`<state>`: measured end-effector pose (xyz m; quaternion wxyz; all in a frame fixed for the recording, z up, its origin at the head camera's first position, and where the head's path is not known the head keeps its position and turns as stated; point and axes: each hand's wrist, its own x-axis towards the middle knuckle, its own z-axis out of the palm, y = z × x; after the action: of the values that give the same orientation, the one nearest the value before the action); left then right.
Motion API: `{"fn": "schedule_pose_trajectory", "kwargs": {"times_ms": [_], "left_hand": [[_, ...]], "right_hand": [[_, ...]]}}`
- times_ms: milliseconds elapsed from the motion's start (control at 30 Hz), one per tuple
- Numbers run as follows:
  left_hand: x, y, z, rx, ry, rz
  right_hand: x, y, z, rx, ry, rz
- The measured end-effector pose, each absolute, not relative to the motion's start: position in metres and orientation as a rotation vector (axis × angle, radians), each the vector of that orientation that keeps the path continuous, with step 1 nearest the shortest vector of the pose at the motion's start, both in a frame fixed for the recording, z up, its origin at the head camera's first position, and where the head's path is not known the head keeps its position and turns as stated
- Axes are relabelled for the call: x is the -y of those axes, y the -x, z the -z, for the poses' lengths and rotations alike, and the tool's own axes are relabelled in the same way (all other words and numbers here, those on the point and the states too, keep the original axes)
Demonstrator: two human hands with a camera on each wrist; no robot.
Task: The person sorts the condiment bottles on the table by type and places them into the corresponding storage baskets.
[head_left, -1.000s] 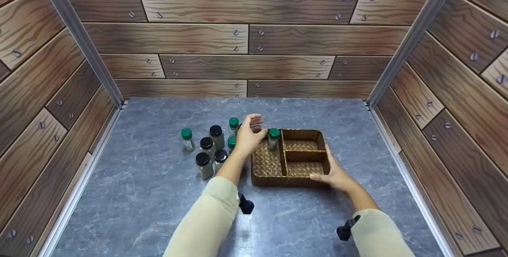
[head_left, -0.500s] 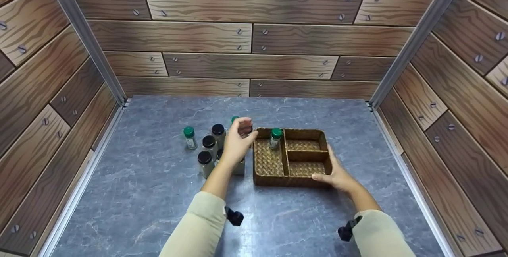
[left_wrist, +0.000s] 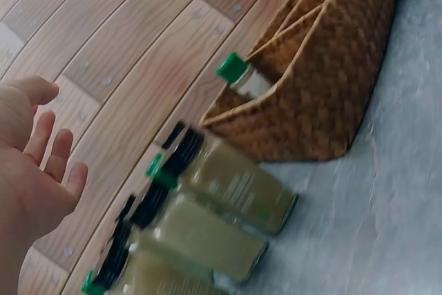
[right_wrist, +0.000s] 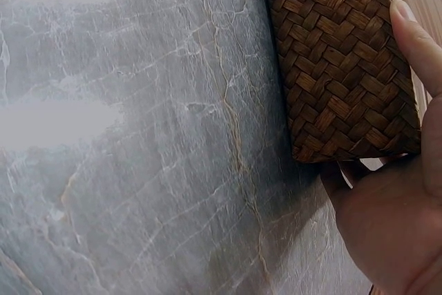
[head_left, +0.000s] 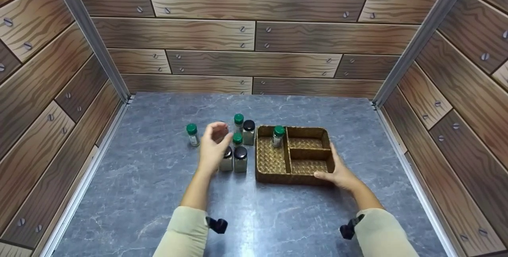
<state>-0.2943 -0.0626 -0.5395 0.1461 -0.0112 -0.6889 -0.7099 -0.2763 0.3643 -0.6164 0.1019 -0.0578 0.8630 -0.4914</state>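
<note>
The person's right hand (head_left: 337, 171) grips the near right corner of a woven basket (head_left: 291, 179) — thumb hooked over the near rim, fingers along the outer side wall. The left hand (head_left: 214, 145) holds nothing; its fingers are loosely bent and its thumb stands apart from them, over the jars to the left of the basket.

Two black-capped jars stand close together by that hand, to its right, the nearer to the basket being a squarish one (head_left: 240, 161). Beyond them are a short green-capped jar (head_left: 237, 139), a black-capped jar (head_left: 249, 132) beside the basket wall, and a green-capped bottle (head_left: 238, 122) farther back. Left of the left hand, a lone green-capped shaker (head_left: 192, 134) stands upright. Another jar behind the fingers is mostly hidden.

Inside the basket's long left compartment — well left of the right hand's grip — stands one green-capped container (head_left: 278, 137), near the divider.
</note>
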Motion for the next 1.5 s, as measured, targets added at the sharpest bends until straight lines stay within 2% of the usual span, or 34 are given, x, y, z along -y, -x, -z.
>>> {"fn": "schedule_pose_trajectory", "kwargs": {"times_ms": [433, 1067, 1500], "left_hand": [[0.114, 0.281, 0.552, 1.967, -0.059, 1.981], [0.144, 0.262, 0.600, 2.245, -0.227, 1.874], [0.164, 0.259, 0.616, 2.457, -0.119, 1.837]], "right_hand": [[-0.365, 0.275, 0.615, -2.552, 0.160, 1.446], [-0.365, 0.275, 0.617, -2.534, 0.135, 1.445], [-0.362, 0.274, 0.618, -2.531, 0.127, 1.456]]}}
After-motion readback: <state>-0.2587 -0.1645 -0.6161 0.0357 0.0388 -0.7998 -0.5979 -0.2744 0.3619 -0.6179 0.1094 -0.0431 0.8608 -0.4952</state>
